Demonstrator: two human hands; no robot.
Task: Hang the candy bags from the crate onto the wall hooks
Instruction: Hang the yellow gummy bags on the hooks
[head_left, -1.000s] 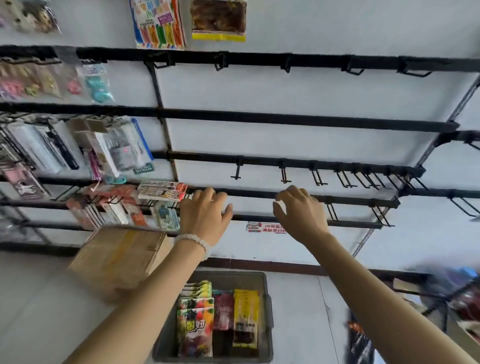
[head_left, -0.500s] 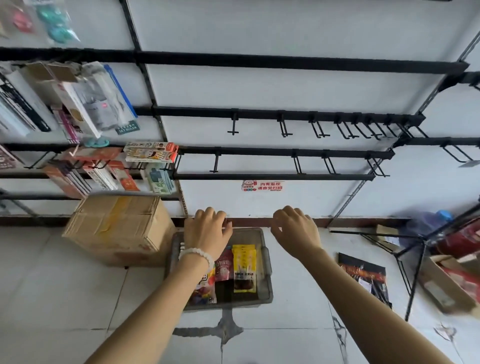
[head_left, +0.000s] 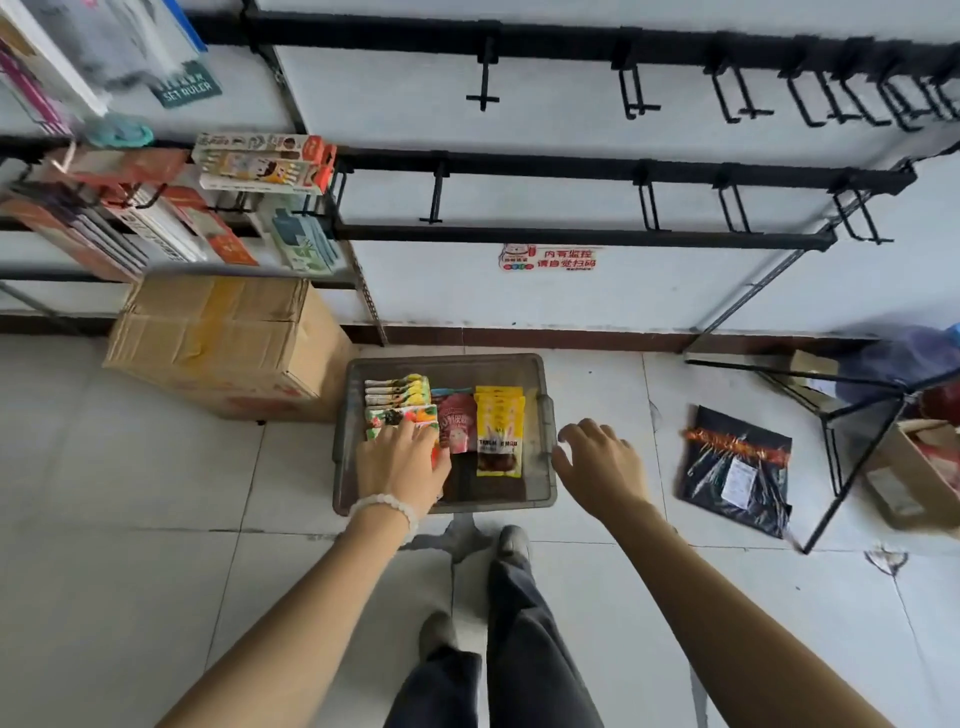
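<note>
A grey plastic crate (head_left: 545, 415) sits on the tiled floor below the wall. Inside lie stacked colourful candy bags (head_left: 397, 397) on the left, a pink bag (head_left: 457, 426) in the middle and yellow bags (head_left: 500, 426) on the right. My left hand (head_left: 402, 467), with a bead bracelet, reaches into the crate with fingers spread over the colourful bags; whether it grips one I cannot tell. My right hand (head_left: 602, 467) hovers open just outside the crate's right rim. Black wall hooks (head_left: 641, 205) stick out empty from the rails above.
A cardboard box (head_left: 223, 343) stands left of the crate. Packaged goods (head_left: 260, 163) hang on the left rack. A black bag (head_left: 735, 467) lies on the floor to the right, beside a metal stand (head_left: 857, 415) and an open carton (head_left: 914, 478). My legs and shoes are below.
The view has tipped down from the wall rails to the floor. Both hands dropped from the rails; the left reached into the crate, the right came beside its right rim.
</note>
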